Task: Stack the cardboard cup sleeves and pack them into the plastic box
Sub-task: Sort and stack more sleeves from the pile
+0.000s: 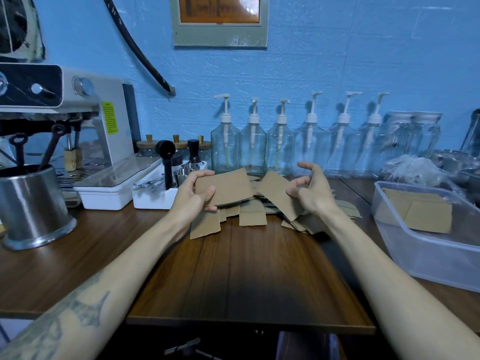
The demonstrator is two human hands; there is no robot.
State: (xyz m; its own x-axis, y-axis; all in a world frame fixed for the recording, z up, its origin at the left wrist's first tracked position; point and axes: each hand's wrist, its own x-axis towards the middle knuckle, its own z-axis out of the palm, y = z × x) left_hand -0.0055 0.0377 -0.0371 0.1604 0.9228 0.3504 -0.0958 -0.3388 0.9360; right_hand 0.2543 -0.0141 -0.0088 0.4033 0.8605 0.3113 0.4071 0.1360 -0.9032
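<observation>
Head view: the left hand (193, 189) has its grip closed on a flat brown cardboard cup sleeve (224, 187), thumb across the front and fingers curled behind, holding it up just above the bench. The right hand (310, 189) pinches the edge of a second brown cardboard sleeve (279, 197) between thumb and curled fingers, index finger lifted free, the sleeve tilted down toward the heap. Beneath both hands lies a loose pile of flat brown cardboard sleeves (253, 216), spread on the dark wood-grain bench (233, 276). Off to the right sits the translucent rectangular plastic box (415, 253), with a few brown sleeves (420, 211) already lying inside it. On writing: a yellow-green sticker (109, 117) on the white espresso machine (78, 113) carries print too small to read, and the framed orange sign (219, 9) on the wall is blurred. The room: a textured blue wall (337, 61), a row of clear glass pump bottles (279, 144) lined up along it, a shiny steel bucket (31, 203) at the left, and a white plastic tray of small tools (155, 193) just beside the machine.
</observation>
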